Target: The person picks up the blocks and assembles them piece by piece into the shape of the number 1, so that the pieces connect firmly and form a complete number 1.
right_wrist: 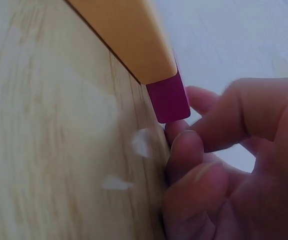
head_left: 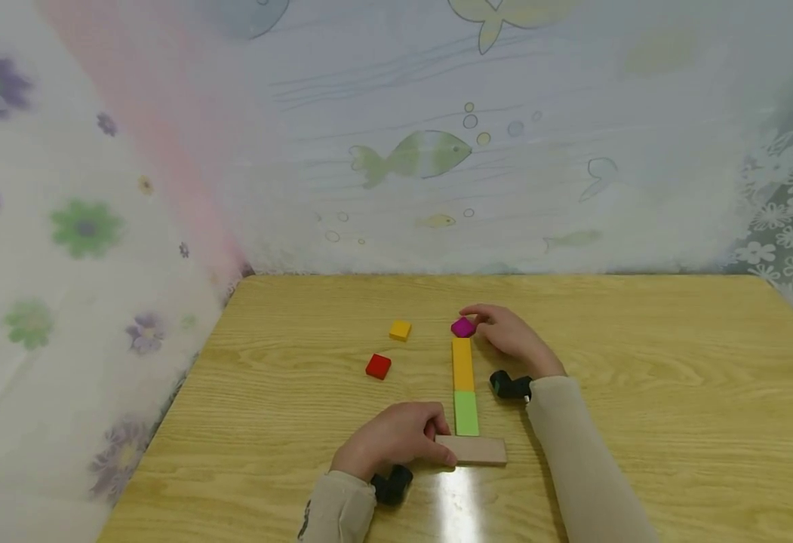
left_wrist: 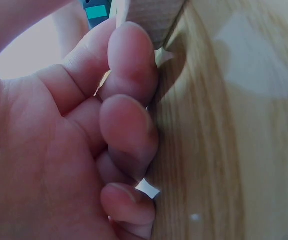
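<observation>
My left hand [head_left: 403, 434] holds the left end of a plain wooden block [head_left: 481, 450] lying crosswise on the table. In the left wrist view, a fingertip meets that wooden block [left_wrist: 154, 17]; the other fingers curl beside it. Beyond it, a light green block [head_left: 466, 415] and an orange block [head_left: 462, 363] lie end to end, leading away. My right hand [head_left: 511, 335] is at the purple block [head_left: 463, 326] past the orange one, thumb and index finger about its far right side. The right wrist view shows the purple block [right_wrist: 169, 100] against the orange block's end.
A red block [head_left: 379, 366] and a yellow block [head_left: 400, 330] lie apart, left of the row. Black devices are strapped at both wrists. The wooden table [head_left: 674, 377] ends at the back against a wall covering [head_left: 396, 249] printed with fish.
</observation>
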### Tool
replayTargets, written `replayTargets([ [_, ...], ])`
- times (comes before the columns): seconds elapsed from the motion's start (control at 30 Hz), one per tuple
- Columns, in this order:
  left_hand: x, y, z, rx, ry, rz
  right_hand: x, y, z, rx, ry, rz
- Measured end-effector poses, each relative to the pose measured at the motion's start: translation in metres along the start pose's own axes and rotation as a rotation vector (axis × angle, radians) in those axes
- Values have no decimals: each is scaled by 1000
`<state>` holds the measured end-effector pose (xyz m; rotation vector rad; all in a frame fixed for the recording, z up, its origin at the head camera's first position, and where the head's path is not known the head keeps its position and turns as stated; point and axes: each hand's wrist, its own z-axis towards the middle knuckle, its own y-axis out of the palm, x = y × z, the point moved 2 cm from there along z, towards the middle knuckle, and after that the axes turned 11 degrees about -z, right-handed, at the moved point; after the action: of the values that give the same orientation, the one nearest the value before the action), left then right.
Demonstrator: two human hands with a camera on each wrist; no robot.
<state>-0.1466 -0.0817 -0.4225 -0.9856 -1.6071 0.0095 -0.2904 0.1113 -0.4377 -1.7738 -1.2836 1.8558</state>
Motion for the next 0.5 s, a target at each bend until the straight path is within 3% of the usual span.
replayTargets([
  [0.27,0,0,0,-4,-20,-2,-2,2,0,-7,-80,-87],
  [0.5,0,1,0,-5,-19,-8,-4,0,-2,-6,-81,-104],
])
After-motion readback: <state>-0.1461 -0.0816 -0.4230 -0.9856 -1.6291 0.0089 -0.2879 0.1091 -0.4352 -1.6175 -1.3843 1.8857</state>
